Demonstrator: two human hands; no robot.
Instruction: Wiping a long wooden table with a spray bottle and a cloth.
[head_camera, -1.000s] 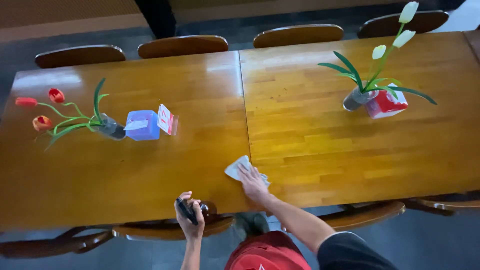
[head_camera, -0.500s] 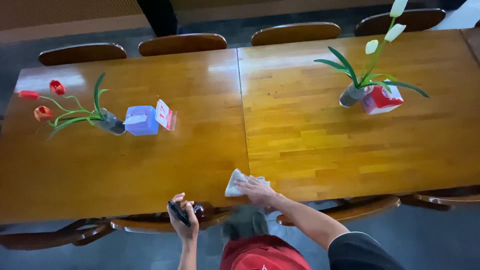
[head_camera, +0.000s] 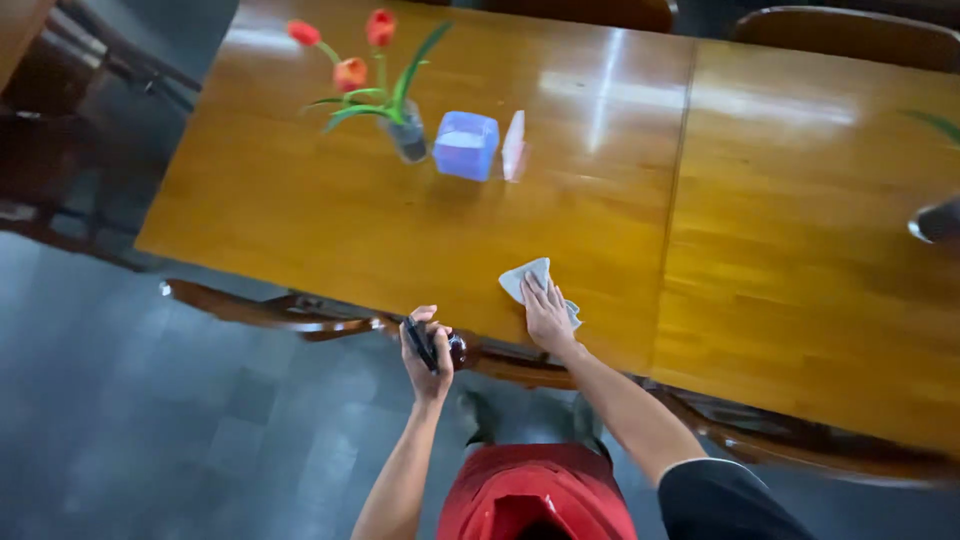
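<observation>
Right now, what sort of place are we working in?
Probably a restaurant or canteen dining room. Two long wooden tables stand end to end with chairs tucked in, and carry a vase of tulips, a blue tissue box and a small stand-up card.

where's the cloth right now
In the head view the pale cloth lies under the right hand at the table's near edge, below the blue box.

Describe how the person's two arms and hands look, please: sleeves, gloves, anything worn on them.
Both hands, the left hand and the right hand, are bare, without gloves. The left forearm is uncovered. The right arm shows a short black sleeve at the upper arm. No watch or ring can be made out.
</observation>
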